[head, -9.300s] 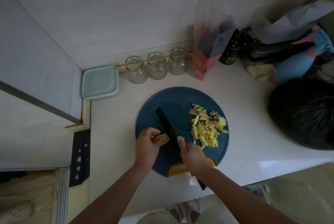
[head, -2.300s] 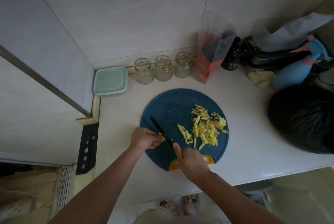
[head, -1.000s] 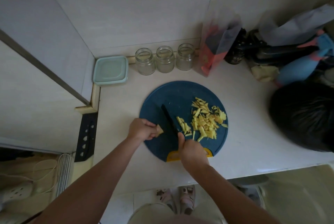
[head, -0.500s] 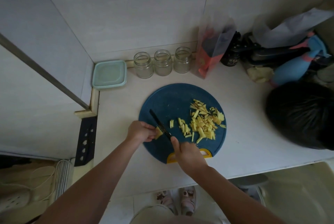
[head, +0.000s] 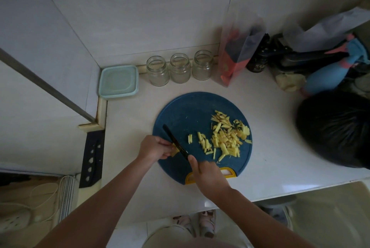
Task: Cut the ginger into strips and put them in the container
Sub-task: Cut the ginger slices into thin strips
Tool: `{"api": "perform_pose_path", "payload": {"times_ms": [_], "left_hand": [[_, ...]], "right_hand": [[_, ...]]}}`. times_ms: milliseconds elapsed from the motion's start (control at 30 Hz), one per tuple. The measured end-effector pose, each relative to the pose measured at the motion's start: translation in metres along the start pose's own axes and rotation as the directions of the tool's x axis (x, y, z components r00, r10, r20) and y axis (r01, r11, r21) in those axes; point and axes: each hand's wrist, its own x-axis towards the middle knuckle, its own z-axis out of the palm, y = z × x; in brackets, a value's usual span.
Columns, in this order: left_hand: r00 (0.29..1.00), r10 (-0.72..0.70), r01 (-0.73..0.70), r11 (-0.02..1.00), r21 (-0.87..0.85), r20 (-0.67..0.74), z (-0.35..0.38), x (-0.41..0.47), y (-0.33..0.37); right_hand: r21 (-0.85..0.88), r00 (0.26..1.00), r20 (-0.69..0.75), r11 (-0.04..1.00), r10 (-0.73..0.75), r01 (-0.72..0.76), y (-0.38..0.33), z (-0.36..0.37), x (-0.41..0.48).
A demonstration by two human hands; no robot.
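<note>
Since a second ago we are recording one fresh strip [head: 189,139] lying apart on the round blue cutting board [head: 186,111], and the black knife [head: 174,141] is back against the ginger stub [head: 176,151]. The left hand [head: 155,148] is pinching that stub with curled fingers near the board's left edge. The right hand [head: 208,173] is gripping the knife handle, one finger laid forward towards the blade. The cut strips [head: 228,137] are lying heaped on the board's right half. The pale green lidded container [head: 118,81] is standing closed in the back corner, well apart from the board, beside three open glass jars [head: 179,68]. We are judging the cutting nearly complete and the transfer not begun. The stub is looking small, so we are advising tucking the fingertips back from the blade, laying the stub on its flattest face, and keeping the slices thin and parallel. We are flagging one risk: the stub rolling under the edge
</note>
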Motion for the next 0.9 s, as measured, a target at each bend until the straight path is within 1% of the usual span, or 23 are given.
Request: {"api": "perform_pose_path", "payload": {"times_ms": [100, 200, 300, 467, 567, 667, 733, 800, 900], "left_hand": [[1.0, 0.003, -0.003, 1.0, 0.031, 0.004, -0.001, 0.001, 0.001], [1.0, 0.004, -0.004, 0.999, 0.053, 0.002, -0.001, 0.003, 0.002], [1.0, 0.01, -0.01, 0.997, 0.077, 0.004, -0.002, 0.004, 0.003], [0.998, 0.062, -0.063, 0.989, 0.133, 0.014, -0.004, 0.005, 0.002], [0.998, 0.068, -0.069, 0.986, 0.155, 0.013, -0.004, 0.005, 0.003], [0.998, 0.059, -0.06, 0.989, 0.138, 0.012, -0.003, 0.004, 0.005], [0.998, 0.059, -0.059, 0.992, 0.114, 0.0, -0.002, 0.002, 0.005], [0.998, 0.054, -0.054, 0.995, 0.082, -0.007, -0.002, 0.0, 0.003], [0.998, 0.065, -0.063, 0.996, 0.066, -0.019, -0.001, -0.002, 0.0]], "right_hand": [[-0.039, 1.0, -0.003, 0.999, -0.014, 0.014, 0.002, 0.002, 0.003], [-0.149, 0.996, 0.042, 0.986, -0.074, 0.08, 0.003, 0.003, 0.009], [-0.192, 0.997, 0.072, 0.981, 0.005, 0.009, -0.001, 0.002, 0.013], [-0.138, 0.997, 0.067, 0.99, 0.028, -0.019, -0.013, 0.001, 0.014], [-0.188, 0.998, 0.001, 0.98, 0.063, -0.062, -0.024, 0.009, 0.025], [-0.184, 0.995, -0.05, 0.979, 0.083, -0.091, -0.037, 0.013, 0.036], [-0.16, 0.994, -0.086, 0.983, 0.074, -0.087, -0.041, 0.013, 0.041], [-0.087, 0.989, -0.108, 0.99, 0.101, -0.11, -0.035, 0.01, 0.042], [-0.002, 0.984, -0.093, 0.988, 0.154, -0.155, -0.018, 0.003, 0.037]]}}
